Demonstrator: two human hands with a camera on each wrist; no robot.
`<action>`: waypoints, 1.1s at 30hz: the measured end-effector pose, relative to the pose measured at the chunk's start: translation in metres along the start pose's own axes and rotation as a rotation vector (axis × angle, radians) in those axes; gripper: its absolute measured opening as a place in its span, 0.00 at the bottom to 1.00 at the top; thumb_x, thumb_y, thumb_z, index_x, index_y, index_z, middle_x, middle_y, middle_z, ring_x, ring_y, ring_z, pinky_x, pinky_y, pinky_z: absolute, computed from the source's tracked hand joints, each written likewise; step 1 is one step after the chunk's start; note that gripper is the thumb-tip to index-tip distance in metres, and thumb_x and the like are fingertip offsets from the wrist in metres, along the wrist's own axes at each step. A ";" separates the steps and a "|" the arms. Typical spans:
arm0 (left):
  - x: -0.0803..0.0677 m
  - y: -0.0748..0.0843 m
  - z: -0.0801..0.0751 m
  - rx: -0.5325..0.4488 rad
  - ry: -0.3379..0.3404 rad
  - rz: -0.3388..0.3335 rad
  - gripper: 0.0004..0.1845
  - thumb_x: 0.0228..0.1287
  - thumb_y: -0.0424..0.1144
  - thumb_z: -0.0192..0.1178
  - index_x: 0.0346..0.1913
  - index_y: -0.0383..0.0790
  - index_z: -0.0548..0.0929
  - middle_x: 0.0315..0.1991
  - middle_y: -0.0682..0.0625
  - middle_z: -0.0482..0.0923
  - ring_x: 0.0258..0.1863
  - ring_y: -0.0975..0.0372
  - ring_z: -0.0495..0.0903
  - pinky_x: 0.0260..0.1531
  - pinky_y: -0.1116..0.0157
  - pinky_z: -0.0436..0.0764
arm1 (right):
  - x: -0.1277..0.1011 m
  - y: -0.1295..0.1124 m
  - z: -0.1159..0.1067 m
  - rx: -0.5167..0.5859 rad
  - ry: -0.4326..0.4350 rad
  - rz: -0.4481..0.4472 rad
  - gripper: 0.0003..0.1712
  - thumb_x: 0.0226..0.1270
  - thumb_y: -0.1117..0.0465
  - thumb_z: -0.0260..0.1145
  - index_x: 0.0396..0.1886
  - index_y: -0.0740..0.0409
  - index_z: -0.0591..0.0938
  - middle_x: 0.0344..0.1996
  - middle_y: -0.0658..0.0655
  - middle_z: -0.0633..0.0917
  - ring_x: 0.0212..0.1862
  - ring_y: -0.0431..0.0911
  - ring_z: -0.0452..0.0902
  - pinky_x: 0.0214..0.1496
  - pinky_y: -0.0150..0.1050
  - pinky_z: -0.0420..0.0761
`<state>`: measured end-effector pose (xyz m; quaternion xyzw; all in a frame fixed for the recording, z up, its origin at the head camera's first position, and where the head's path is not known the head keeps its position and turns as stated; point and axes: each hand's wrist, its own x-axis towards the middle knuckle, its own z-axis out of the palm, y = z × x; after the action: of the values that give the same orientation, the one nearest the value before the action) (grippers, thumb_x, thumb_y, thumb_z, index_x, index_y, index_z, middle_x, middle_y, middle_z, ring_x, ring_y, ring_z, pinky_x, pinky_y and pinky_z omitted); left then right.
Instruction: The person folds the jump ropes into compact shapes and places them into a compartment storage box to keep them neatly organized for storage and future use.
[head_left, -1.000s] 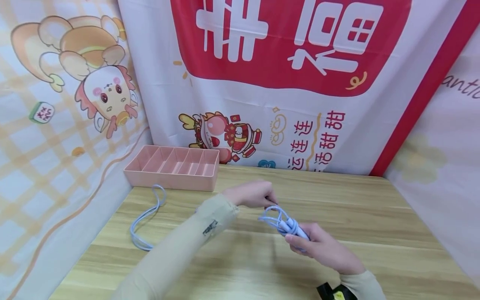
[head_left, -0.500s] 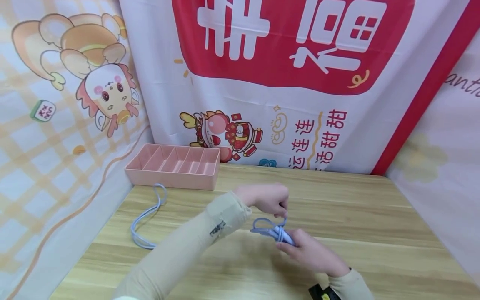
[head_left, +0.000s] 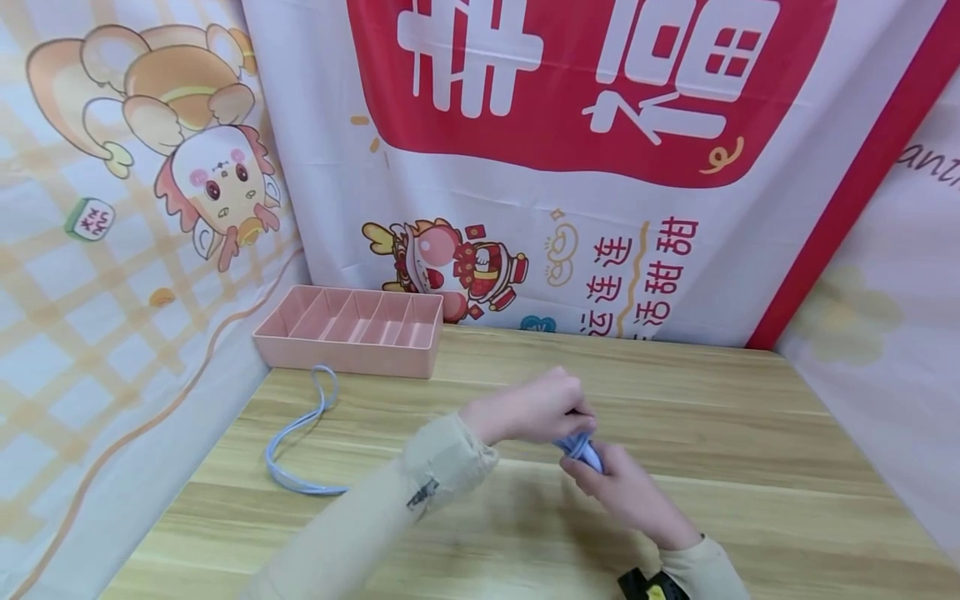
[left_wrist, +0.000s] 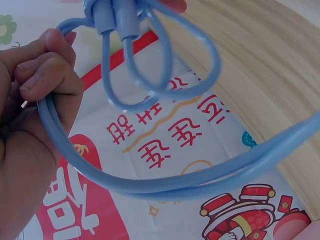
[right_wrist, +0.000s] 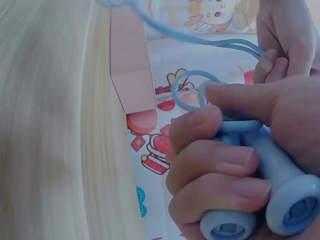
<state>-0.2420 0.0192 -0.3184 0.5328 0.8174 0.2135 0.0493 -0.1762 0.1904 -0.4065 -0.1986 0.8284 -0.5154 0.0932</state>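
On the left, the loose tail of the blue skipping rope (head_left: 300,454) is lying on the wooden table (head_left: 750,467), just in front of the pink divided tray (head_left: 352,329); the cord, smooth and rubbery, is being pinched by the left hand (head_left: 536,410) in curled fingers; the two rounded plastic handles (right_wrist: 265,205) are being clamped side by side in the right hand (head_left: 622,492), the hands touching mid-table; each loop is probably best kept taut and even while being wound, so that the slick cord is not slipping off.
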 end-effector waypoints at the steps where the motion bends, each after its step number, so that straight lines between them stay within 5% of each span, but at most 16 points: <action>1: -0.002 0.000 0.001 -0.007 0.024 0.013 0.16 0.71 0.33 0.60 0.22 0.40 0.85 0.14 0.60 0.70 0.15 0.72 0.64 0.18 0.77 0.66 | 0.000 0.000 -0.001 0.029 0.004 0.013 0.19 0.76 0.55 0.59 0.27 0.64 0.73 0.18 0.49 0.69 0.17 0.38 0.58 0.17 0.31 0.59; 10: -0.021 0.000 0.016 -0.093 0.255 0.138 0.07 0.68 0.30 0.61 0.33 0.38 0.88 0.23 0.56 0.76 0.22 0.71 0.68 0.24 0.78 0.68 | -0.004 0.001 -0.008 0.386 -0.044 0.111 0.20 0.76 0.52 0.58 0.33 0.67 0.73 0.20 0.52 0.69 0.16 0.37 0.56 0.17 0.28 0.55; 19: -0.047 0.006 0.038 -0.166 0.414 0.046 0.11 0.65 0.30 0.64 0.50 0.35 0.87 0.36 0.51 0.85 0.29 0.70 0.72 0.29 0.77 0.72 | -0.009 -0.001 -0.017 0.590 -0.133 0.033 0.17 0.80 0.57 0.53 0.49 0.68 0.76 0.26 0.51 0.72 0.18 0.35 0.59 0.18 0.28 0.56; 26: -0.057 0.006 0.059 -0.229 0.551 0.034 0.11 0.66 0.31 0.64 0.50 0.35 0.87 0.36 0.52 0.84 0.29 0.71 0.72 0.27 0.77 0.73 | -0.010 0.002 -0.017 0.645 -0.203 0.009 0.15 0.80 0.62 0.52 0.51 0.70 0.76 0.26 0.50 0.72 0.19 0.35 0.59 0.18 0.29 0.55; 33: -0.059 0.004 0.070 -0.143 0.652 0.098 0.10 0.64 0.29 0.65 0.48 0.33 0.87 0.33 0.51 0.82 0.28 0.70 0.72 0.27 0.79 0.71 | -0.010 0.003 -0.015 0.641 -0.189 -0.014 0.15 0.81 0.61 0.50 0.53 0.67 0.76 0.25 0.49 0.71 0.19 0.35 0.58 0.17 0.33 0.50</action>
<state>-0.1912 -0.0116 -0.3885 0.4705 0.7464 0.4316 -0.1877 -0.1730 0.2079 -0.4033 -0.2117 0.6105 -0.7297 0.2238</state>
